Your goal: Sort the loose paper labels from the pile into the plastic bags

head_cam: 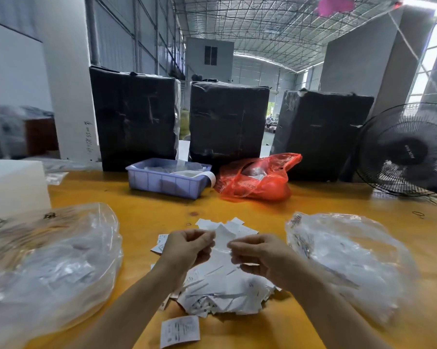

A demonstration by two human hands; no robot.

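Both hands are up over the pile of labels [220,285] on the yellow table [147,212]. The left hand [187,248] and right hand [260,258] pinch one white label [222,239] between curled fingers. Clear plastic bags lie left [48,263] and right [343,260].

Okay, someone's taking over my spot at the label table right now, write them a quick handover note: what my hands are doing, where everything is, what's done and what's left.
Hands: left hand and right hand both pinch one paper label, held up over the pile.
Things: the pile of loose labels lies on the yellow table in front of you; one stray label lies nearer you. A clear plastic bag sits to the left, another clear bag to the right.
Done: both bags seem to hold some paper already.
Left: bag the held label, then the rest of the pile and the stray.
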